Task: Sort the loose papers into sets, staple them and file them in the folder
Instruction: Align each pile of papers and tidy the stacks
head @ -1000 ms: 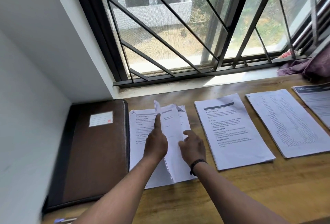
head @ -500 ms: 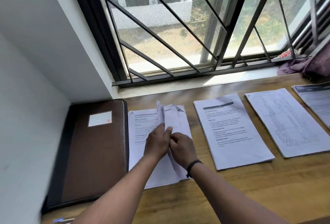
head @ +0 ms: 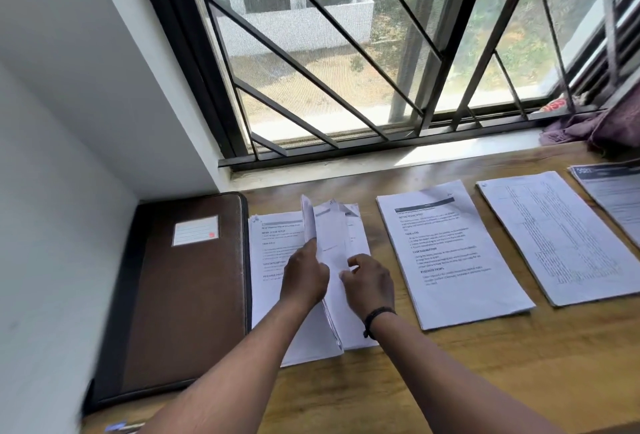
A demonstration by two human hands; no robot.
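Observation:
The leftmost paper stack (head: 273, 253) lies on the wooden desk (head: 450, 374) beside a closed brown folder (head: 187, 288). Several of its upper sheets (head: 329, 232) are lifted and bent up on edge. My left hand (head: 304, 277) grips these sheets from the left. From the right, my right hand (head: 372, 283), with a black band on the wrist, pinches their edge with curled fingers. Three more paper sets lie in a row to the right: a second set (head: 450, 253), a third set (head: 561, 236) and a fourth set (head: 613, 191), cut off by the frame.
A white wall (head: 52, 225) closes the left side, right next to the folder. A barred window (head: 346, 70) and its sill run along the back. Purple cloth (head: 595, 128) lies at the far right. A small blue item (head: 116, 427) peeks in at the bottom left.
My left index finger, which pointed up along the sheets, curled onto them. Both hands met at the lifted sheets and have now parted slightly, the right shifting right.

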